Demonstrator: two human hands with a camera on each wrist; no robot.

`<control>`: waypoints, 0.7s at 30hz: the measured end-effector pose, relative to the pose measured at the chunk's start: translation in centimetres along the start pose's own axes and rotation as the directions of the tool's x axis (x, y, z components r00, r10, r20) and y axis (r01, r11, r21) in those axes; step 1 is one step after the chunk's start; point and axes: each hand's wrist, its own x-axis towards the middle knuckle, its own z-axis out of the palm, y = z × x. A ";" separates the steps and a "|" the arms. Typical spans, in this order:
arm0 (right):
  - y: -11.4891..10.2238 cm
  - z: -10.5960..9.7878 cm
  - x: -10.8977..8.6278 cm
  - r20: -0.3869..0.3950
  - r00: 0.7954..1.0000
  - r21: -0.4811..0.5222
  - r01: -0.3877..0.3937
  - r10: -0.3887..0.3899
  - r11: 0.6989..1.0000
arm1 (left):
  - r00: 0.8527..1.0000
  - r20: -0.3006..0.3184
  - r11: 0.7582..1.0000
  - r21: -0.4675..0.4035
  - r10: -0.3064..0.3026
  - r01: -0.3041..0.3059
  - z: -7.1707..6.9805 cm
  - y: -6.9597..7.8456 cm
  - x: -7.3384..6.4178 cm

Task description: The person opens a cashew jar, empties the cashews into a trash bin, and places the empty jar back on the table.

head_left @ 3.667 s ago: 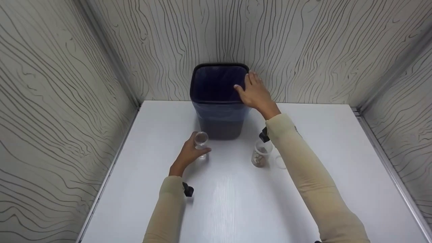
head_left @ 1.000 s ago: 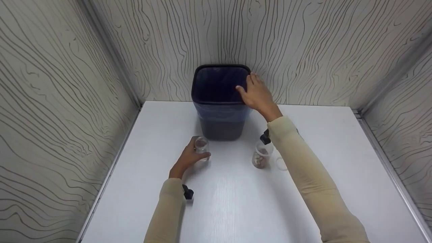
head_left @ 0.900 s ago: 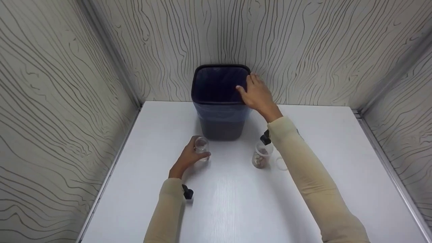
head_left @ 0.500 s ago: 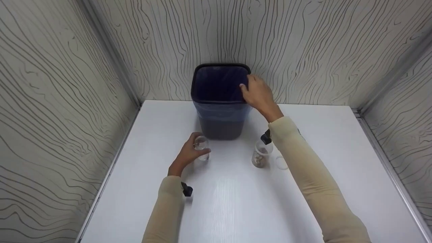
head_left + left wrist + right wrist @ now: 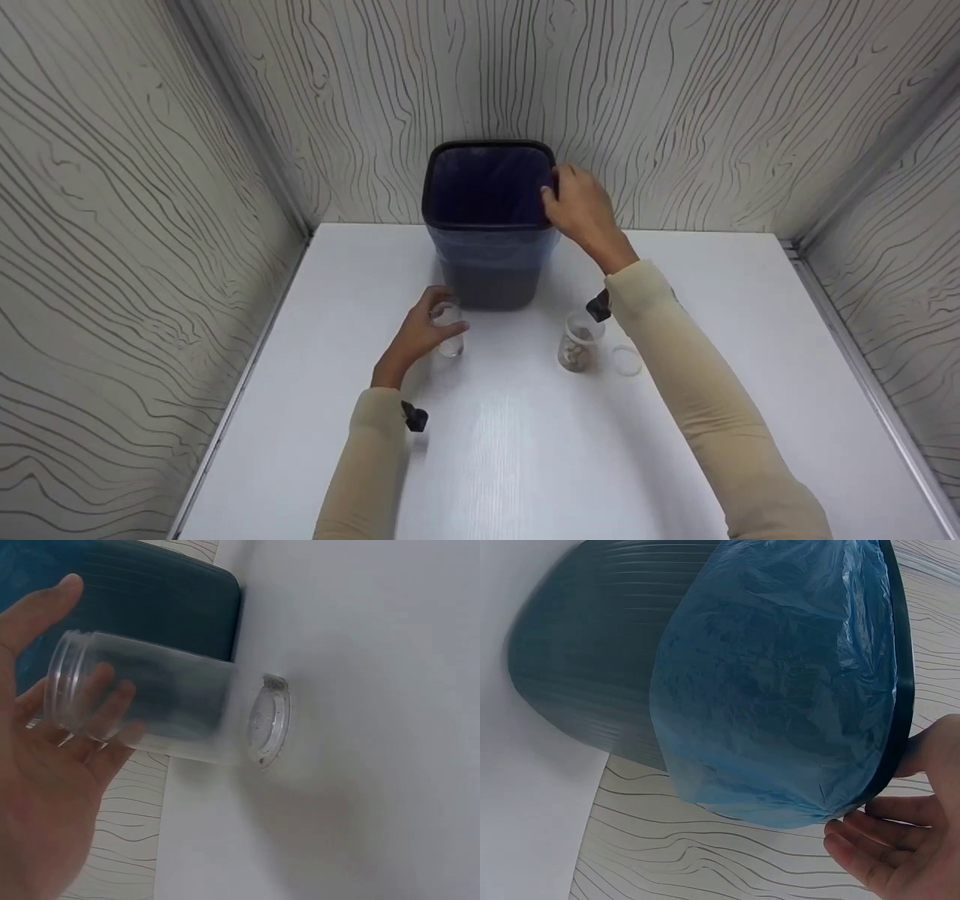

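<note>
A clear jar (image 5: 172,697) with a threaded neck and no lid stands upright on the table, in front of the bin. My left hand (image 5: 420,330) is around it: the fingers show through its far side, while the thumb sticks out apart from it. Farther back is a dark trash bin (image 5: 491,281), lined with a thin blue bag (image 5: 772,682) folded over its rim. My right hand (image 5: 585,206) holds the bin's right rim, thumb on the inner side and bent fingers outside. The fingertips (image 5: 840,836) meet the bag just below the rim.
A second clear container (image 5: 579,349), holding small pale and brown pieces, stands below my right wrist. Beside it a whitish ring (image 5: 626,361) lies flat on the table (image 5: 495,450). Wood-patterned panels (image 5: 375,97) enclose the table at the back and sides.
My left fingers and thumb have spread wider around the jar. My right hand has shifted slightly right along the rim, its fingers bending. The whitish ring is now fully in sight.
</note>
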 end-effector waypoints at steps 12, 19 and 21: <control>0.8 -0.8 -1.9 -0.031 0.999 -0.029 0.026 -0.027 0.999 | 0.994 -0.044 0.995 0.037 0.099 -0.097 -0.6 1.4 0.4; 1.2 -1.0 -3.2 -0.064 0.995 -0.051 0.073 -0.076 0.996 | 0.987 -0.064 0.989 0.039 0.146 -0.144 -0.6 2.5 0.7; 1.3 -1.1 -3.5 -0.064 0.994 -0.048 0.087 -0.090 0.995 | 0.985 -0.070 0.987 0.041 0.157 -0.154 -0.6 2.8 0.7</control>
